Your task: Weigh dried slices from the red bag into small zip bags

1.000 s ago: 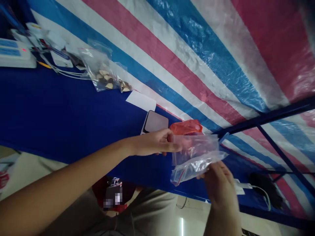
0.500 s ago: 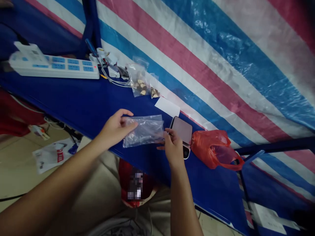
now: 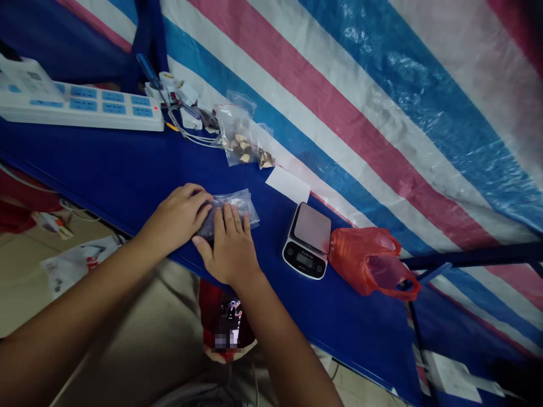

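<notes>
A clear plastic bag (image 3: pixel 244 203) lies flat on the blue table, wrinkled, with much of it under my hands. At its left end is my left hand (image 3: pixel 176 217), fingers bent and closed on the bag's edge. My right hand (image 3: pixel 231 246) rests palm down on the bag, its fingers stretched out and thumb spread to the left. To the right stands a small kitchen scale (image 3: pixel 313 227), its plate bare. Behind the hands, clear bags holding brown and cream pieces (image 3: pixel 241 144) lean by the striped sheet.
A white power strip (image 3: pixel 106 107) with a red light lies at the back left, beside tangled cables and plugs (image 3: pixel 182 102). A white card (image 3: pixel 288 183) lies behind the scale. A red plastic bag (image 3: pixel 360 257) sits right of it. The striped sheet (image 3: pixel 339 113) borders the table's back.
My right hand has moved left from the bag's right end and now lies flat on it. The bag has shifted left and down onto the table, and the scale's front is uncovered.
</notes>
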Available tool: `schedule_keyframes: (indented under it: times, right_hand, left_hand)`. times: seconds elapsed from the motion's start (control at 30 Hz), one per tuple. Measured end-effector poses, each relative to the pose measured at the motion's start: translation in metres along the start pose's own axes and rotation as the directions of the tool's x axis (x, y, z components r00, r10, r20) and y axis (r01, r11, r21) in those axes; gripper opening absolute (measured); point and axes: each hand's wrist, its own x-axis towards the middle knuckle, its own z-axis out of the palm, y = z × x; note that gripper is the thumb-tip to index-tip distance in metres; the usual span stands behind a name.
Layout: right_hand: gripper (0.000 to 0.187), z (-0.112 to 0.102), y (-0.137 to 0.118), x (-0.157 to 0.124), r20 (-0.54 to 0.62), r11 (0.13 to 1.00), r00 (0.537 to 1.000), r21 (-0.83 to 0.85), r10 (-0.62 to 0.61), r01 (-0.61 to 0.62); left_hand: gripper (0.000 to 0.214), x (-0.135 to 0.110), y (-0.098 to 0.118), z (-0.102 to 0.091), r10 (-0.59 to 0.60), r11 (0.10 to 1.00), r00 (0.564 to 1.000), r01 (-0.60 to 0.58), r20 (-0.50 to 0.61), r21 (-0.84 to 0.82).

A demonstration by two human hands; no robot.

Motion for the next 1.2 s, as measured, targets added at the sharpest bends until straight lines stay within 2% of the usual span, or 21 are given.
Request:
schedule_keyframes:
  times: [0.1,0.17,0.27,0.33,0.4,0.47,0.57,0.67,0.73,0.8,0.87,0.93,1.03,1.07,1.1,1.17,1.2]
  right_hand:
    - [0.077,-0.005,0.021,0.005,0.006,0.997,1.0,-0.08,0.005,-0.004]
    - [0.078,-0.012,0.032,0.01,0.009,0.992,0.998,-0.109,0.061,-0.06]
    - [0.074,-0.019,0.035,0.021,-0.057,0.984,0.991,-0.128,0.119,-0.125]
    - [0.07,-0.019,0.03,0.027,-0.094,0.99,0.995,-0.131,0.032,-0.045]
    - [0.067,-0.016,0.024,0.03,-0.075,0.991,0.994,-0.12,-0.074,0.065]
    - [0.067,-0.01,0.024,0.032,-0.035,0.991,0.995,-0.098,-0.091,0.087]
    - [0.068,-0.003,0.035,0.032,-0.011,0.997,0.999,-0.07,0.031,-0.031]
    - [0.068,-0.003,0.05,0.032,-0.012,0.984,0.984,-0.015,0.179,-0.179]
    - [0.067,-0.011,0.058,0.034,-0.032,0.962,0.966,0.104,0.256,-0.251]
    - [0.065,-0.03,0.065,0.034,-0.109,0.909,0.941,0.313,0.321,-0.274]
    - [0.063,-0.06,0.075,0.029,-0.265,0.824,0.881,0.526,0.392,-0.209]
    - [0.057,-0.093,0.088,0.012,-0.463,0.779,0.766,0.623,0.446,-0.077]
    - [0.046,-0.125,0.103,-0.048,-0.585,0.738,0.624,0.674,0.518,0.019]
    - [0.043,-0.126,0.106,-0.077,-0.581,0.718,0.582,0.696,0.569,-0.007]
    - [0.042,-0.121,0.107,-0.109,-0.571,0.709,0.528,0.7,0.629,-0.089]
    - [0.044,-0.101,0.108,-0.177,-0.499,0.679,0.483,0.652,0.72,-0.338]
    - [0.046,-0.087,0.107,-0.209,-0.458,0.635,0.448,0.637,0.768,-0.437]
  left_hand:
    - [0.038,-0.001,-0.003,0.004,-0.003,0.996,1.0,0.005,-0.027,0.085]
    - [0.036,-0.001,-0.003,0.004,-0.023,0.993,0.999,0.026,-0.031,0.113]
    - [0.037,-0.002,-0.001,0.002,-0.015,0.99,1.0,0.017,-0.015,0.138]
    - [0.038,-0.001,0.0,0.0,-0.016,0.987,1.0,0.012,0.022,0.157]
    - [0.037,-0.001,-0.001,-0.001,-0.035,0.986,0.998,0.026,0.05,0.164]
    - [0.036,-0.001,-0.002,0.001,-0.044,0.986,0.998,0.037,0.041,0.165]
    - [0.038,0.0,-0.006,0.006,-0.027,0.986,1.0,0.026,0.008,0.168]
    - [0.039,0.001,-0.006,0.005,-0.038,0.988,0.999,0.036,0.005,0.147]
    - [0.042,0.001,-0.003,-0.001,-0.048,0.993,0.999,0.046,0.015,0.111]
    - [0.047,-0.001,0.002,-0.007,-0.035,0.997,0.999,0.035,0.0,0.064]
    - [0.053,-0.007,0.008,-0.011,0.008,0.999,1.0,-0.008,-0.01,0.049]
    - [0.061,-0.016,0.012,-0.01,0.055,0.995,0.998,-0.058,0.028,0.085]
    - [0.073,-0.03,0.012,0.0,0.082,0.984,0.99,-0.098,0.114,0.146]
    - [0.074,-0.032,0.011,0.004,0.082,0.983,0.988,-0.102,0.134,0.153]
    - [0.075,-0.033,0.01,0.008,0.078,0.982,0.986,-0.102,0.15,0.157]
    - [0.075,-0.026,0.014,0.016,0.067,0.982,0.984,-0.094,0.166,0.165]
    - [0.075,-0.019,0.018,0.021,0.057,0.981,0.984,-0.087,0.169,0.174]
